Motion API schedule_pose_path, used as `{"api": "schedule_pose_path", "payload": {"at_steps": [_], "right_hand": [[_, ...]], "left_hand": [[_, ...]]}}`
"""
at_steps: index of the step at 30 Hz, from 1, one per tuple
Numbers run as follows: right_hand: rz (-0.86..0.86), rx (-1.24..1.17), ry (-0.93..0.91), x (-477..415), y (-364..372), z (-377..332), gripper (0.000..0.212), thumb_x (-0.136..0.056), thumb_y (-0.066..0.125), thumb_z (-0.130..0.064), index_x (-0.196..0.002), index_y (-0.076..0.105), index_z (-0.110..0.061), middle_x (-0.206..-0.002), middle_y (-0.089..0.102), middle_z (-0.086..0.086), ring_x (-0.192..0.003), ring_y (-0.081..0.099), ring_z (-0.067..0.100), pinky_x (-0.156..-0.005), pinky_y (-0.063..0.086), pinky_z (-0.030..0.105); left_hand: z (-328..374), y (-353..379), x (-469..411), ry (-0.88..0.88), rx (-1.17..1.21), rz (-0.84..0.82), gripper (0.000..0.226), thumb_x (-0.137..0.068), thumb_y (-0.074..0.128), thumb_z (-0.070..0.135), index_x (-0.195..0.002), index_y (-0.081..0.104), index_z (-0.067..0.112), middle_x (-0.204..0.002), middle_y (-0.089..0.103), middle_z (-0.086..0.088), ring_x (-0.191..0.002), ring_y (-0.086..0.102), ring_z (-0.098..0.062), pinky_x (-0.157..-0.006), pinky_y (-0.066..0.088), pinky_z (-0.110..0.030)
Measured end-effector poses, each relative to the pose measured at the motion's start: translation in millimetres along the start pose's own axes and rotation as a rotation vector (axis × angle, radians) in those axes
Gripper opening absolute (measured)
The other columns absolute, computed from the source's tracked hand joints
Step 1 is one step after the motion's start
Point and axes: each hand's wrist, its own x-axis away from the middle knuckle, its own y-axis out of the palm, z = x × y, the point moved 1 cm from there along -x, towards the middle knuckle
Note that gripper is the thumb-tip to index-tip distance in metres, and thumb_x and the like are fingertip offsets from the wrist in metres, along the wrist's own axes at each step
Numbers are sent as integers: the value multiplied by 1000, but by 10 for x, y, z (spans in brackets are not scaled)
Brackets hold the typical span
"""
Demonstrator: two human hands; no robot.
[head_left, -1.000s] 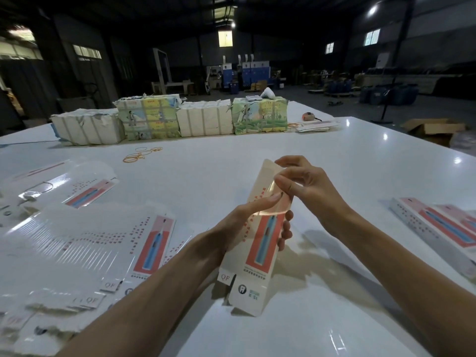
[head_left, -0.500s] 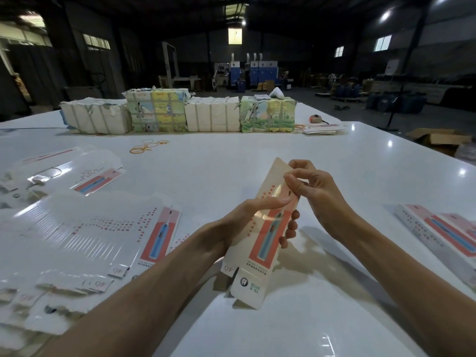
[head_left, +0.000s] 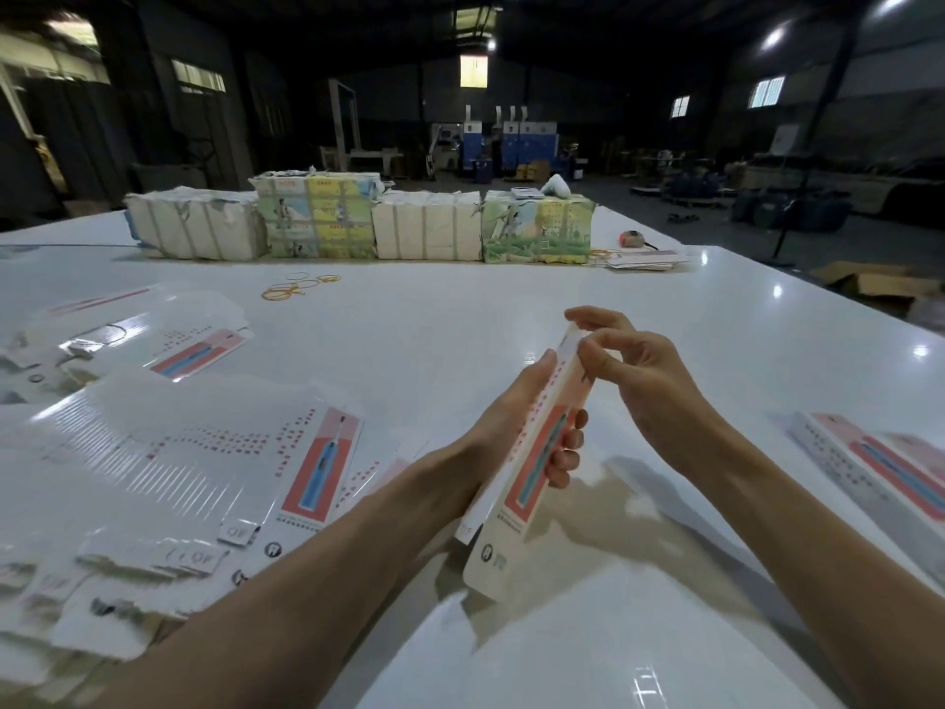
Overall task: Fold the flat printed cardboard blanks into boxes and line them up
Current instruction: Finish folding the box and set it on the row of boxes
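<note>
A long narrow cardboard box, cream with a red and blue toothbrush print, is held tilted above the white table. My left hand grips its middle, thumb along the near side and fingers wrapped behind. My right hand pinches the box's far top end with curled fingers. A heap of flat printed blanks lies fanned out at the left. Finished boxes lie side by side at the right edge.
Wrapped bundles of stock stand in a row at the back of the table. Loose rubber bands lie in front of them. More flat blanks sit at the far left, and a small stack of cards at the back right.
The box has turned edge-on and narrower between my hands. My right hand's fingers have shifted at the top end. The view has swung slightly left.
</note>
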Motion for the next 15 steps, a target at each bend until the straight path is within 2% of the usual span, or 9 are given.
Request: {"api": "schedule_pose_path", "payload": {"at_steps": [2, 4, 6, 8, 11, 13, 15], "right_hand": [[12, -11, 8, -4, 42, 32, 23, -96, 71, -35, -79, 81, -23, -137, 64, -11, -129, 59, 16, -109, 49, 44], [49, -19, 28, 8, 103, 69, 16, -94, 72, -39, -95, 80, -25, -138, 64, -10, -132, 59, 21, -115, 45, 52], [63, -42, 75, 44, 173, 91, 37, -92, 71, -40, -127, 69, -26, -140, 64, -5, -131, 61, 22, -115, 45, 55], [19, -79, 128, 101, 244, 116, 58, -92, 69, -42, -146, 50, -33, -135, 68, 2, -126, 66, 23, -112, 49, 52], [-11, -80, 112, 164, 361, 161, 57, -97, 68, -37, -148, 43, -37, -113, 77, 7, -113, 73, 28, -105, 55, 50], [32, -90, 95, 173, 385, 175, 55, -97, 68, -39, -146, 44, -38, -108, 78, 6, -106, 75, 28, -100, 58, 50], [60, -77, 81, 168, 363, 176, 51, -97, 68, -39, -144, 47, -39, -106, 79, 4, -102, 76, 28, -97, 60, 48]], "left_hand": [[-19, 14, -18, 14, 34, 9, 67, -97, 33, 77, -91, 49, 13, -68, 53, 0, -52, 50, -9, -53, 50, -21], [-25, -29, -4, 44, 121, 30, 66, -96, 34, 78, -95, 49, 13, -69, 52, 0, -52, 49, -8, -52, 49, -21], [-15, -112, 3, 83, 274, 57, 66, -96, 37, 77, -102, 49, 12, -72, 51, -3, -52, 50, -10, -53, 50, -21], [0, -187, 2, 131, 383, 55, 70, -96, 37, 77, -109, 52, 10, -74, 52, -5, -55, 53, -11, -54, 52, -22], [-26, -222, 3, 149, 359, 61, 80, -89, 39, 82, -118, 58, 10, -82, 62, -9, -63, 64, -16, -61, 58, -27], [-84, -212, 3, 152, 264, 112, 86, -82, 45, 85, -126, 62, 13, -95, 74, -11, -79, 74, -24, -72, 63, -36], [-122, -204, -11, 218, 154, 226, 77, -83, 48, 81, -138, 53, 29, -109, 78, -14, -96, 77, -38, -84, 64, -50]]}}
